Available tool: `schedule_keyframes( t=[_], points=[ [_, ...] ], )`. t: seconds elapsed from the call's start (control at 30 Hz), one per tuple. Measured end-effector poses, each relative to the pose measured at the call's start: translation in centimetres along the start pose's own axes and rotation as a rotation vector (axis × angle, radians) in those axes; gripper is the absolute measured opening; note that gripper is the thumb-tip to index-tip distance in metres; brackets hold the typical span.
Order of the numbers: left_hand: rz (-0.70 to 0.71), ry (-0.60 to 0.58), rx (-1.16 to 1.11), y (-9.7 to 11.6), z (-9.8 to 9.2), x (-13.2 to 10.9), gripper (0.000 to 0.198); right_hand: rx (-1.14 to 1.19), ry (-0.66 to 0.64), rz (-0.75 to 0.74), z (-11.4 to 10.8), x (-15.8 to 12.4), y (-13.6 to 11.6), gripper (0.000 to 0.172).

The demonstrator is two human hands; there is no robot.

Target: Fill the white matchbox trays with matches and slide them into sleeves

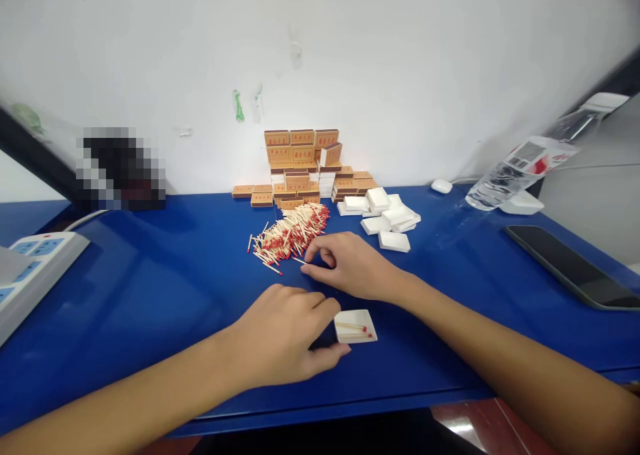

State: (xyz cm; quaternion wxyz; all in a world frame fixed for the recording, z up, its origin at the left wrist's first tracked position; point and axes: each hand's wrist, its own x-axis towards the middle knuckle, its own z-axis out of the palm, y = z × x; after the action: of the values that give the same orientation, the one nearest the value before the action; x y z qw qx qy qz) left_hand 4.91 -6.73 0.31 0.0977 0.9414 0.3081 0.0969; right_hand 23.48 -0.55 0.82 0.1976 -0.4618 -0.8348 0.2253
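Observation:
A small white matchbox tray [355,326] lies on the blue table [150,288] with a few red-tipped matches in it. My left hand [280,335] rests beside it, fingers curled, thumb and fingertips touching the tray's left edge. My right hand [350,265] reaches to the near edge of a pile of loose matches [290,232], fingers bent in a pinch at the pile; whether a match is in them is hidden.
Stacked brown matchbox sleeves [303,165] stand against the white wall. Several empty white trays [387,218] lie to their right. A power strip [30,268] sits far left, a phone [575,265] and a plastic water bottle [520,168] far right.

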Motion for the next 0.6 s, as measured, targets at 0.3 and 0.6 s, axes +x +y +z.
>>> schedule_keyframes(
  t=[0.3,0.6],
  points=[
    [-0.214,0.035,0.164,-1.5,-0.7,0.6,0.04,-0.087,0.004,0.193,-1.3,-0.3,0.6,0.012],
    [-0.245,0.127,0.035,-2.2,-0.1,0.8,0.059,0.128,-0.076,0.254,-2.7,-2.5,-0.7,0.016]
  ],
)
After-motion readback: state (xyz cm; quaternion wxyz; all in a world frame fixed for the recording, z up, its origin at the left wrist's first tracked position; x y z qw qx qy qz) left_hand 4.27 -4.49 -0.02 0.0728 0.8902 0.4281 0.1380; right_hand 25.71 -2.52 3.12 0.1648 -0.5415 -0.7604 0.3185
